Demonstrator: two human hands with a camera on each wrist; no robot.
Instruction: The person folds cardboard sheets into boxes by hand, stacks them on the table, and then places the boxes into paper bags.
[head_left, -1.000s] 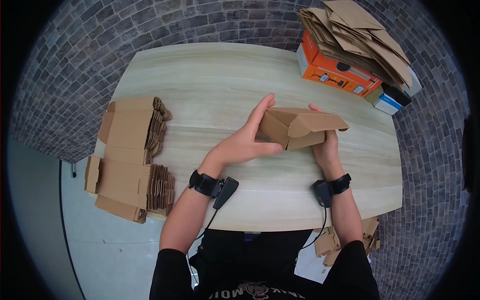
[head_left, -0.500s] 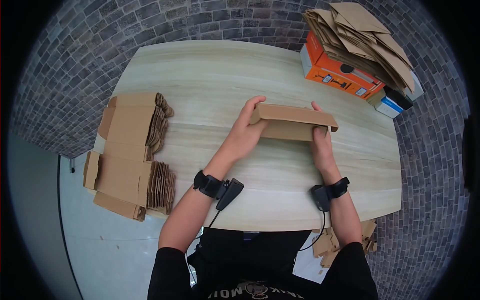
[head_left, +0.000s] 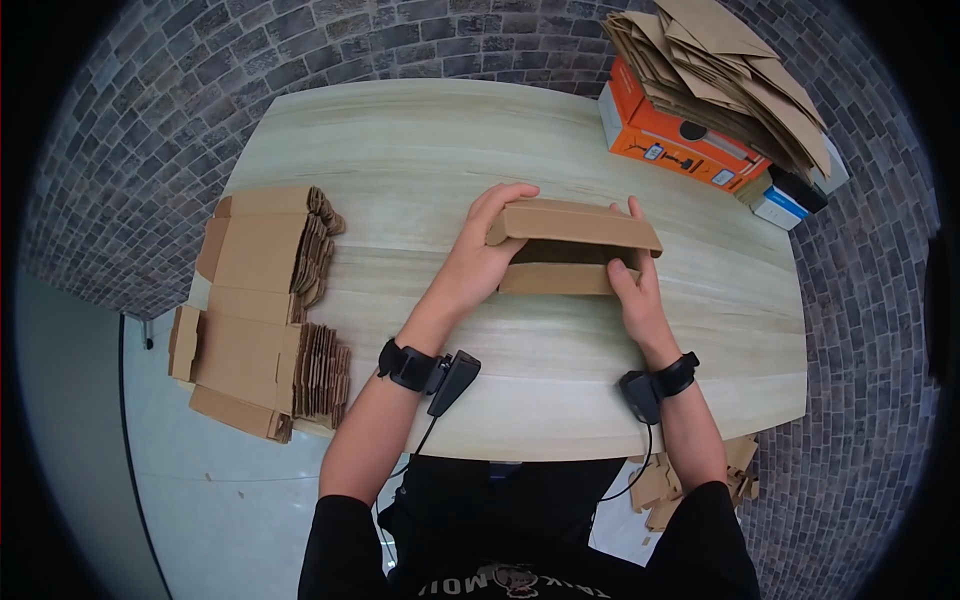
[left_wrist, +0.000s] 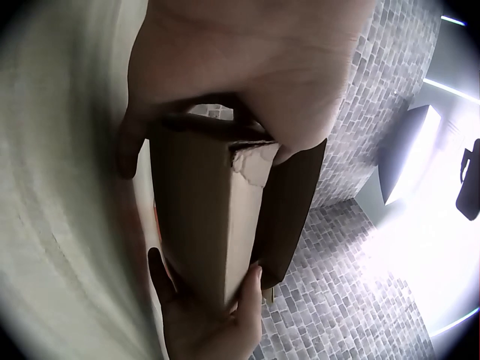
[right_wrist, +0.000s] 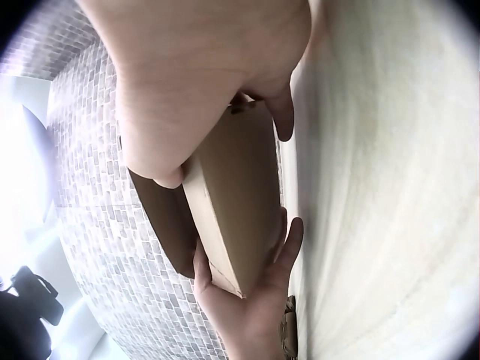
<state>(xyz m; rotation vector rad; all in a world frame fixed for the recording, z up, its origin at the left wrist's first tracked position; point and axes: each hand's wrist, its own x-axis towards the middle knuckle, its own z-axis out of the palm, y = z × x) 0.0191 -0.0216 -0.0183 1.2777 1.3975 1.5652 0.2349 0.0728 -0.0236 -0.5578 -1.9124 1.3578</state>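
Both hands hold a small brown cardboard box (head_left: 580,222) above the middle of the table, its lid standing partly raised over the front wall (head_left: 555,280). A dark gap shows between lid and wall. At the box's left end my left hand (head_left: 480,260) grips it, fingers over the far side and thumb at the near opening. My right hand (head_left: 640,300) holds the other end, thumb on the front wall. The left wrist view shows a torn-looking corner on the box (left_wrist: 202,202), with the fingers around its end. From the right wrist, the box (right_wrist: 236,180) appears gripped at both ends.
Flat cardboard blanks (head_left: 250,340) lie in stacks at the table's left edge. At the back right, folded brown cardboard (head_left: 735,75) rests on an orange box (head_left: 685,150), beside a blue-and-white box (head_left: 778,208). More cardboard pieces (head_left: 655,485) lie on the floor, lower right.
The box has turned so its long opening faces me, and it has shifted slightly left. The gap between lid and front wall is wider. My right thumb has come onto the front wall.
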